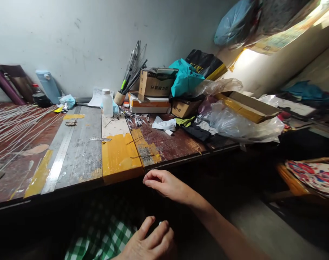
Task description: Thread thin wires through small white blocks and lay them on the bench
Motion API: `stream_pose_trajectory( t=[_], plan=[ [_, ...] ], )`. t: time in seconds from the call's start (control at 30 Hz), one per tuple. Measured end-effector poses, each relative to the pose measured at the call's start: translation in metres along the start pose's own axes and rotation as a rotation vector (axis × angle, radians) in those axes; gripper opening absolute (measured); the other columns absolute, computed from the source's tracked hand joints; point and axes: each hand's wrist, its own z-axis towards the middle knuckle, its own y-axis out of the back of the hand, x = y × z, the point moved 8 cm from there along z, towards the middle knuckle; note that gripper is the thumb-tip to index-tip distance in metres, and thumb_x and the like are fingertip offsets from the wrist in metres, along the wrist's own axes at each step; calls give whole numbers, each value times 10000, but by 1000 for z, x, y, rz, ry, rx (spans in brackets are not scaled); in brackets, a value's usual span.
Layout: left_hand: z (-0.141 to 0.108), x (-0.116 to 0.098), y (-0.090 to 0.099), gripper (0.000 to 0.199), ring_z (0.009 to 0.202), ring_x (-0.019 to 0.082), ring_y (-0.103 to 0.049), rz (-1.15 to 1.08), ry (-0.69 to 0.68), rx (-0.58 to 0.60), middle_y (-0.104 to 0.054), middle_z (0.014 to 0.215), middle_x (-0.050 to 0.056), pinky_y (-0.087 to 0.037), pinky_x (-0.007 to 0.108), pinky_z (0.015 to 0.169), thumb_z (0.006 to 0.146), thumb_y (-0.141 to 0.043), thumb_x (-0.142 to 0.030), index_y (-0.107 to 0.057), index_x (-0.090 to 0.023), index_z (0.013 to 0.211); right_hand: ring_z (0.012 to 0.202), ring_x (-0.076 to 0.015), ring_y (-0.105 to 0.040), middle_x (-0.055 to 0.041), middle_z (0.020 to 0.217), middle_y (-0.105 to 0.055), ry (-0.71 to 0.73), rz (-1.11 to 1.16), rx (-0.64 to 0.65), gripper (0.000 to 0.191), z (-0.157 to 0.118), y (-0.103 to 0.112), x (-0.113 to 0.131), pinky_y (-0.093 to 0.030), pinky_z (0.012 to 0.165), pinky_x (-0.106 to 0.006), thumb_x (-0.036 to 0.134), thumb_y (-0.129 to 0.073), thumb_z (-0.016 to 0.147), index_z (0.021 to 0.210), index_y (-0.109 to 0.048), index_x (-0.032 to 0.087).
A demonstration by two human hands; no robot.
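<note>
Just off the table's front edge, my right hand (166, 185) is closed, its thumb and index finger pinched together; what they hold is too thin or dark to make out. Lower down, my left hand (150, 240) is curled near my lap, with a small white bit (160, 223) showing between its fingers. A yellow-taped block (121, 155) lies at the table edge, left of my right hand. Thin dark wires (145, 156) rest on the block and the tabletop beside it. A metal ruler (58, 162) lies on a grey board (83, 155).
A white bottle (107, 104), a holder of rods (119, 98) and a cardboard box (156, 83) stand at the back. Plastic bags (229, 121) and an open carton (248, 106) crowd the right. Pale strands (18, 122) spread at left. A stool with a floral cushion (316, 177) is at right.
</note>
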Motion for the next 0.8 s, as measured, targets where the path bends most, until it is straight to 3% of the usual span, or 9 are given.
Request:
stream_pose_trajectory(
  t=[0.1, 0.2, 0.27, 0.33, 0.43, 0.53, 0.63, 0.8],
  plan=[
    [-4, 9, 14, 182, 1162, 136, -512, -51, 116, -177, -705, 1078, -44, -176, 361, 1169, 903, -576, -216, -682, -271, 1040, 489, -49, -419, 43, 648, -536, -13, 47, 52, 228, -6, 8, 13, -305, 422, -144, 350, -539, 894, 862, -654, 156],
    [-23, 35, 15, 248, 1100, 175, -587, -264, 493, -305, -703, 1063, 37, -371, 323, 1056, 893, -545, -144, -643, -241, 1099, 507, -49, -484, 9, 723, -616, -11, 114, 7, 254, -8, 19, 16, -351, 431, -139, 374, -554, 886, 873, -651, 139],
    [-47, 53, -15, 299, 1111, 211, -598, -581, 889, -230, -656, 1176, 89, -455, 336, 970, 913, -536, -246, -565, -245, 1210, 504, -51, -507, 4, 706, -625, -6, 154, 3, 260, -4, 20, 11, -376, 441, -142, 373, -566, 878, 862, -646, 127],
    [-63, 53, -53, 422, 1123, 240, -598, -986, 1153, -138, -638, 1217, 111, -477, 374, 945, 920, -514, -409, -494, -253, 1311, 500, -52, -522, 1, 692, -629, 4, 188, 9, 264, 3, 18, 2, -392, 449, -146, 372, -573, 872, 848, -640, 118],
    [-59, 38, -95, 562, 1043, 289, -635, -1468, 1213, 21, -701, 1068, 127, -483, 412, 905, 839, -554, -592, -588, -210, 1248, 495, -54, -535, 0, 680, -628, 13, 223, 22, 269, 12, 16, -11, -414, 461, -154, 378, -578, 861, 839, -630, 114],
    [-52, 34, -113, 643, 891, 303, -662, -1685, 1235, 159, -723, 871, 118, -483, 399, 826, 714, -664, -652, -676, -160, 1128, 530, -66, -566, -16, 723, -650, 15, 240, 104, 262, 16, 15, -16, -460, 510, -175, 367, -590, 839, 898, -639, 117],
    [-49, 44, -110, 610, 869, 281, -634, -1673, 1273, 151, -710, 852, 97, -456, 361, 817, 690, -701, -632, -706, -151, 1065, 552, -73, -571, -31, 744, -671, 41, 201, 85, 217, 18, 23, -10, -463, 530, -180, 320, -600, 818, 881, -653, 119],
    [-51, 62, -94, 428, 908, 238, -568, -1443, 1313, 67, -680, 916, 64, -410, 304, 813, 819, -625, -526, -703, -167, 1038, 502, -78, -514, -18, 686, -671, 113, 26, -176, 143, 29, 44, 3, -402, 458, -174, 272, -590, 805, 753, -623, 143]
  ],
)
